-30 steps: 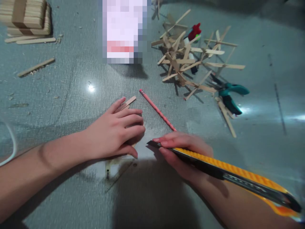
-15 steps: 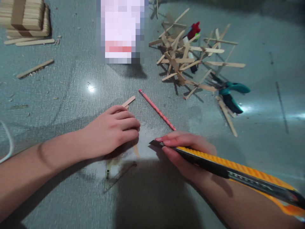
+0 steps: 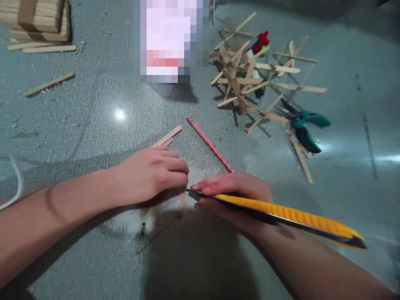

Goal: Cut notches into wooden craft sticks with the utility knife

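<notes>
My left hand [image 3: 159, 173] is closed and pressed down on the table, its fingers curled over a wooden stick [image 3: 183, 200] whose lower end pokes out below them. What else lies under the palm is hidden. My right hand [image 3: 231, 193] grips a yellow and black utility knife [image 3: 281, 211], the blade tip close beside my left fingertips and the stick. Two more sticks [image 3: 168, 136] show just above my left hand. A pink pencil [image 3: 211, 145] lies beyond my right hand. Below my left hand is a clear set square [image 3: 143, 229].
Joined wooden sticks [image 3: 239, 81] spread at the upper right, beside green-handled pliers [image 3: 301, 123]. Bundled sticks [image 3: 40, 18] sit at the upper left, with a loose stick [image 3: 49, 84] below. A blurred bright object [image 3: 168, 33] stands at the top. A white cable [image 3: 19, 179] curves at the left edge.
The knife has moved left, its blade now at my left fingertips, and it has turned more edge-on. My left fingers are curled in more. The view has shifted slightly.
</notes>
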Motion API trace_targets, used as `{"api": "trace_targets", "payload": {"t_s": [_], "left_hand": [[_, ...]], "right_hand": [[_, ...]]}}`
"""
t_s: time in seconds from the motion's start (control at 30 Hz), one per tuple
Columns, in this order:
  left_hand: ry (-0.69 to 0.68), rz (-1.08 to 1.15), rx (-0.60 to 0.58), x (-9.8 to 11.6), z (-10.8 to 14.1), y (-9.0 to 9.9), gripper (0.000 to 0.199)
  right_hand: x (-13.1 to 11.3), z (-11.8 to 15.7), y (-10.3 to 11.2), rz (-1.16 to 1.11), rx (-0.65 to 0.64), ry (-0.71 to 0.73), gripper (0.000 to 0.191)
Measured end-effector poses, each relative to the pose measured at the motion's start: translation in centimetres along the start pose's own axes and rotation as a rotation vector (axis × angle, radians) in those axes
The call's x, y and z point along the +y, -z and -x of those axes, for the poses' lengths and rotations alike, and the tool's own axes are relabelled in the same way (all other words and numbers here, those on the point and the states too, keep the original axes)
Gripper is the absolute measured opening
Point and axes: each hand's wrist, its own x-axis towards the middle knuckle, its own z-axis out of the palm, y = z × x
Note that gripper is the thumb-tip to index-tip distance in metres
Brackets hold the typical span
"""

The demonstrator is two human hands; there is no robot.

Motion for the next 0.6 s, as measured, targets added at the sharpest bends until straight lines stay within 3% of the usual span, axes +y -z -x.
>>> {"api": "trace_targets", "payload": {"t_s": [0.2,0.6], "left_hand": [[0.01,0.068,0.049,-0.3,-0.3,-0.6,0.032],[-0.022,0.029,0.031,-0.5,-0.2,-1.0,0.025]], "right_hand": [[-0.3,-1.1,0.3,0.032,-0.132,0.068,0.011],[0.2,-0.3,0.6,0.08,-0.101,0.056,0.024]]}}
